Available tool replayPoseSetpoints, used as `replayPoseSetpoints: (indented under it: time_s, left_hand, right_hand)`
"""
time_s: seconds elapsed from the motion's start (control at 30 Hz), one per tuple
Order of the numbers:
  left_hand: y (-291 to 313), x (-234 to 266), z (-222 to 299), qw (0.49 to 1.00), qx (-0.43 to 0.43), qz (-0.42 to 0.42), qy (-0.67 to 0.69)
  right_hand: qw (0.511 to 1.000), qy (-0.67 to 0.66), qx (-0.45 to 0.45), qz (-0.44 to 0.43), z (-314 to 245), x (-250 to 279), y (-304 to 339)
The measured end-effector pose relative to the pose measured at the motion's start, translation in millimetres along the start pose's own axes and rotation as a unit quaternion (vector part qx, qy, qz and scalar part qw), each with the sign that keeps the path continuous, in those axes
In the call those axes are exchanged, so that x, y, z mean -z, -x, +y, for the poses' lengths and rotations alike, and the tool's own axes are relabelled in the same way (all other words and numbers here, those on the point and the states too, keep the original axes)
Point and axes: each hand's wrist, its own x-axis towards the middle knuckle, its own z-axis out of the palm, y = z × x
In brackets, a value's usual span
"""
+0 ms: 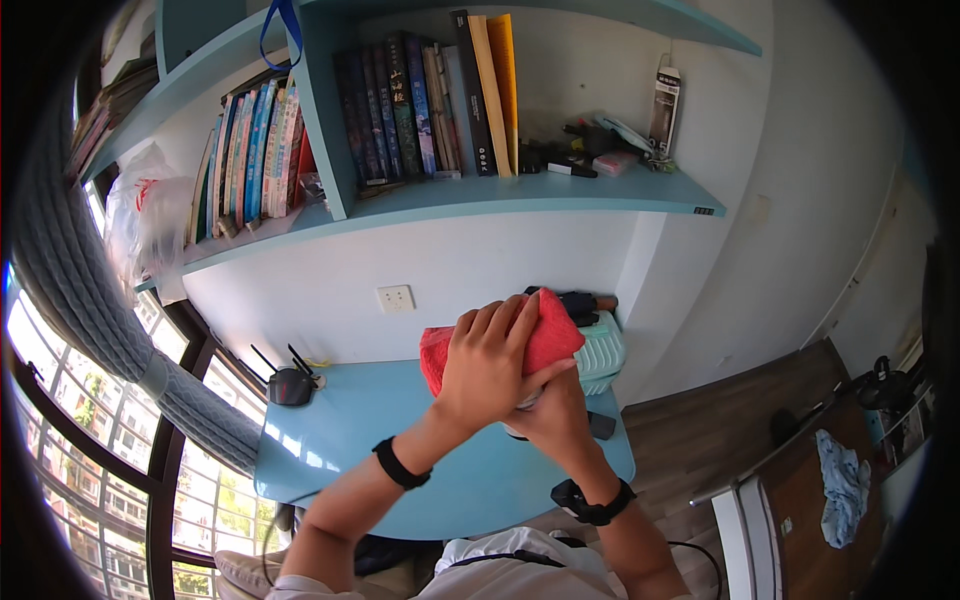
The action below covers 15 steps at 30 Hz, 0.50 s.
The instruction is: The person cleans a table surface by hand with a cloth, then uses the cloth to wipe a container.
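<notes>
A red cloth (554, 332), bunched up and with a towel-like surface, is held above the right part of the blue desk (350, 440). My left hand (474, 368) lies over it, fingers bent across the top and thumb stretched to the right. Just below and to the right is my right hand (556, 418), raised close against the left one. Its fingers are mostly hidden behind the left hand and the cloth. A small pale edge shows between the two hands, but what it belongs to is hidden. Both wrists wear black bands.
Behind the hands sits a mint-green ribbed case (602, 352), with a dark item (578, 303) by it. A black router (290, 386) stands at the desk's left end. Overhead runs a blue shelf (520, 202) with books (400, 110). A curtain (110, 310) hangs at left.
</notes>
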Motion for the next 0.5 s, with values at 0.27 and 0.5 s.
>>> replayPoseSetpoints:
  time_s: [0.27,0.5]
  left_hand:
    - [15.0,-19.5,-21.2,0.919,0.083,0.059,0.382]
    - [28.9,-42.2,4.3,0.454,0.414,-0.005,0.789]
  right_hand:
    - [0.957,-0.23,-0.173,-0.034,-8.9,42.5,4.3]
    - [0.852,-0.387,-0.194,-0.294,-33.0,89.6,-6.5]
